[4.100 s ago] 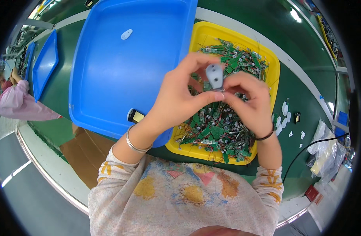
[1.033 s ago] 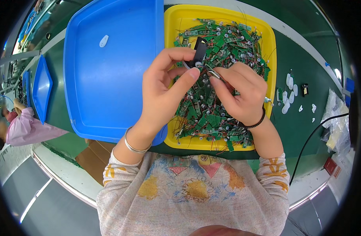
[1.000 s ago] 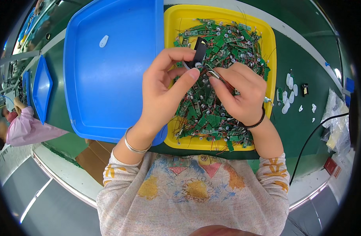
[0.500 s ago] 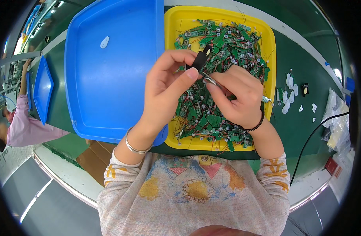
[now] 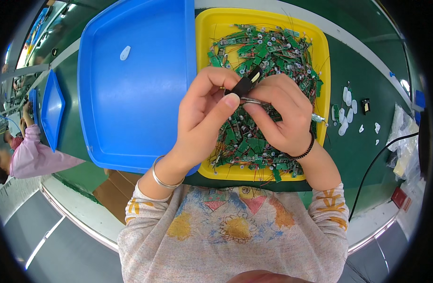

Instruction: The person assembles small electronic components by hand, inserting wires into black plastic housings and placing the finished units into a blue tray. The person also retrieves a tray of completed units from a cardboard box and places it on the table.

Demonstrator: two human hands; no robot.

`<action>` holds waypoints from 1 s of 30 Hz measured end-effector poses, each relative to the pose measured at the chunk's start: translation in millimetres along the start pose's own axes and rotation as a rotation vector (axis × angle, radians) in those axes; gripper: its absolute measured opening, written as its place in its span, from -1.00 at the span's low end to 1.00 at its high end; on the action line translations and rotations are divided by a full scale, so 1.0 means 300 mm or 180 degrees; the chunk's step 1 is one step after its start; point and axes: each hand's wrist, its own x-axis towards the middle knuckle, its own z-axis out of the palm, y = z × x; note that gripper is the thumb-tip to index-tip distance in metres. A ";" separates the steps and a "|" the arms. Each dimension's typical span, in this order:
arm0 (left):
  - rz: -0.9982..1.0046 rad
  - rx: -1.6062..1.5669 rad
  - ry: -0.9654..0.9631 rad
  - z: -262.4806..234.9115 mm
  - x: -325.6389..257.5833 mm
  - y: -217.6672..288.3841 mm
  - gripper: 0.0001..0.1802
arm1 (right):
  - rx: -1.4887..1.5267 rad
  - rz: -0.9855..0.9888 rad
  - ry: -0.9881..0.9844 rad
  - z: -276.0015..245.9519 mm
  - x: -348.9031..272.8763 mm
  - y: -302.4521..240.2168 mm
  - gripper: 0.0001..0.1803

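Note:
My left hand [image 5: 202, 111] pinches a small black plastic casing [image 5: 245, 86] with a pale strip on it, between thumb and fingers. In my right hand [image 5: 288, 115] is a pair of metal tweezers [image 5: 255, 101], its tips at the casing's lower edge and its back end poking out past the palm. Exactly what the tips grip there is too small to tell. Both hands are held above a yellow tray [image 5: 323, 70] heaped with small green circuit boards [image 5: 254, 147] with thin wires. My fingers hide part of the casing.
A large blue tray [image 5: 131, 104] on the left holds one white oval piece [image 5: 125, 53]. Right of the yellow tray lie several white oval pieces [image 5: 348, 98], another black casing [image 5: 366, 106], a black cable [image 5: 367, 177] and clear plastic bags [image 5: 400, 141]. Another person [image 5: 30, 151] sits far left.
The black casing has tilted lower and moved slightly right, showing more of its pale strip. My right hand and the tweezers have shifted a little, tips closer under the casing.

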 end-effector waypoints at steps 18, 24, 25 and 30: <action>0.0089 0.0594 -0.0210 -0.016 0.012 0.012 -0.75 | 0.0140 0.0214 0.0014 -0.014 -0.003 0.016 -0.86; 0.0224 0.0825 0.0263 -0.015 0.023 0.009 -0.70 | 0.0172 0.0566 -0.0210 -0.029 -0.008 -0.001 -0.87; 0.0324 0.1293 0.0269 -0.014 0.025 0.014 -0.68 | 0.0291 0.0772 -0.0234 -0.032 -0.012 -0.004 -0.87; 0.0533 0.2193 0.0222 -0.022 0.025 0.019 -0.61 | 0.0782 0.0626 -0.0047 -0.021 -0.011 0.018 -0.87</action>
